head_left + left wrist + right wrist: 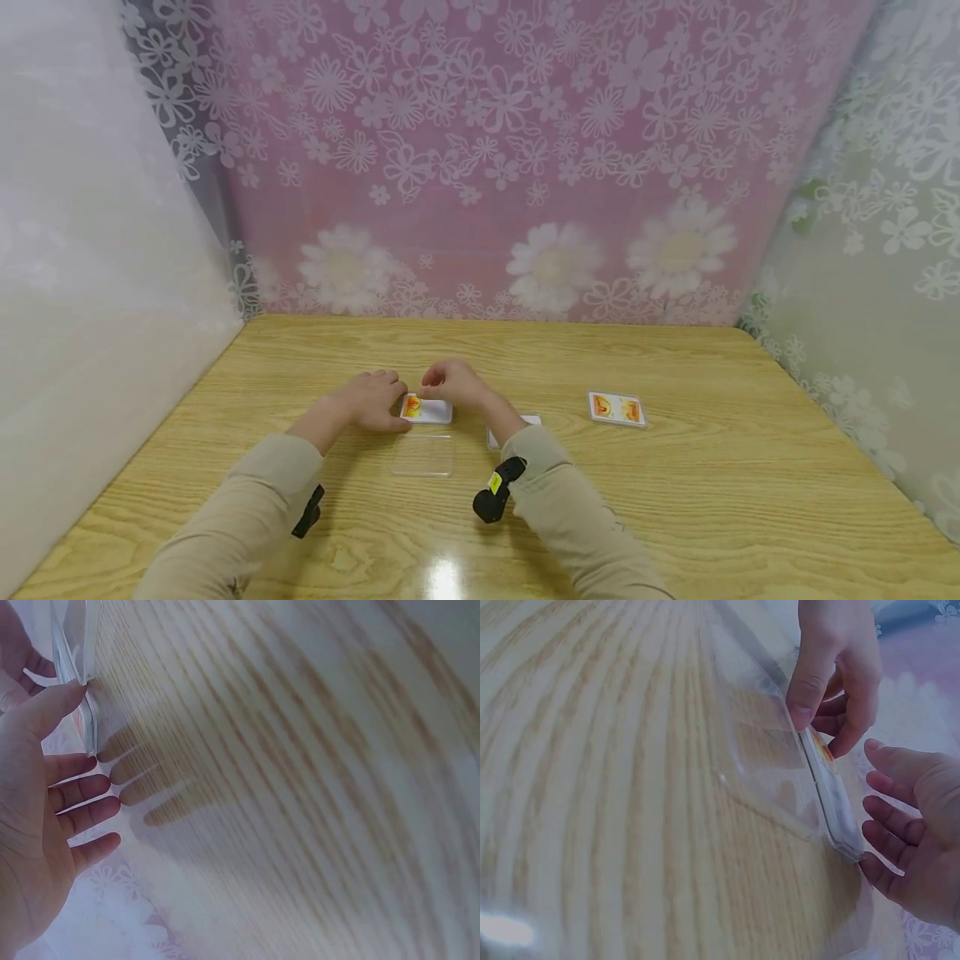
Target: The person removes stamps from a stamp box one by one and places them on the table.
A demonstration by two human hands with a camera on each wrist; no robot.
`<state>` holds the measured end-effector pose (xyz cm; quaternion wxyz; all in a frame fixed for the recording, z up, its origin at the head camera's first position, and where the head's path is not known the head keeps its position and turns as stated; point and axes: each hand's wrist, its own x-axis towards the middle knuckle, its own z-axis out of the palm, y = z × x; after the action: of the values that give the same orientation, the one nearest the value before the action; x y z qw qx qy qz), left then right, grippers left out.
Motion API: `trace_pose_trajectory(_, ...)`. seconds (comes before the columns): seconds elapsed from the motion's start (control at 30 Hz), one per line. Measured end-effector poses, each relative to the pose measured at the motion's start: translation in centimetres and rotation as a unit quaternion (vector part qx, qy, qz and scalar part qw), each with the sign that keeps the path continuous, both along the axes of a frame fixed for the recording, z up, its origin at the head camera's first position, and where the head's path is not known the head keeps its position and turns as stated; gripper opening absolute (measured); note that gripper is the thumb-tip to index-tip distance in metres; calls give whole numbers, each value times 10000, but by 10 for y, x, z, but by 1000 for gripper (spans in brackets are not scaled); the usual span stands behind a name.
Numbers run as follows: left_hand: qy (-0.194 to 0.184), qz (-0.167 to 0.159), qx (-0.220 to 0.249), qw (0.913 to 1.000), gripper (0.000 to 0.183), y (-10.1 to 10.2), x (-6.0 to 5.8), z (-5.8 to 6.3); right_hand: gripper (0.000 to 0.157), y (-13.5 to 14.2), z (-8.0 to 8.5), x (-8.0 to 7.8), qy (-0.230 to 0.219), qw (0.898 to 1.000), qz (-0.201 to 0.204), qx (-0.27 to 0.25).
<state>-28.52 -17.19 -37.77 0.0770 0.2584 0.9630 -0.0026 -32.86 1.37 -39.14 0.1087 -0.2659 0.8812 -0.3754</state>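
A shallow clear case [435, 412] lies flat with an orange-and-white card [412, 406] in it. My left hand [372, 402] holds its left end, thumb at the near edge and fingers at the far side; the thumb [61, 705] shows against the case edge in the left wrist view. Over the far edge of the case hovers my right hand [459, 385], fingers loosely bent, with nothing visible between thumb and fingers [892, 817]. Just in front of the case lies a transparent plastic lid [422, 457].
Partly hidden under my right forearm is another clear case [531, 421] with a white face showing. Farther right lies a cased orange-and-white card [617, 409]. Flowered curtains [480, 167] hang behind and on both sides of the wooden table [712, 500].
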Motion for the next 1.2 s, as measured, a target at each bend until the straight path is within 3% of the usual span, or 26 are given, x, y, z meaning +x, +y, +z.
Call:
trace_pose_trajectory(0.2,-4,30,-24,10000,62,0,0,1,26,-1,-2,1,-77,9997,95,197)
trace_pose_trajectory(0.43,137,-58,-76,9999,60,0,-1,0,37,-5,-6,0,227,9973,278,642)
trace_pose_trajectory(0.7,88,-43,-56,9999,61,-1,0,-1,47,-8,-4,3,225,9955,157,905)
trace_pose_trajectory(0.9,123,-8,-26,9999,60,0,-1,-2,45,-10,-5,2,315,9934,4,1104)
trace_pose_trajectory(1.2,129,-31,-32,9999,59,-1,-1,-3,45,-10,-6,2,330,9932,81,1113)
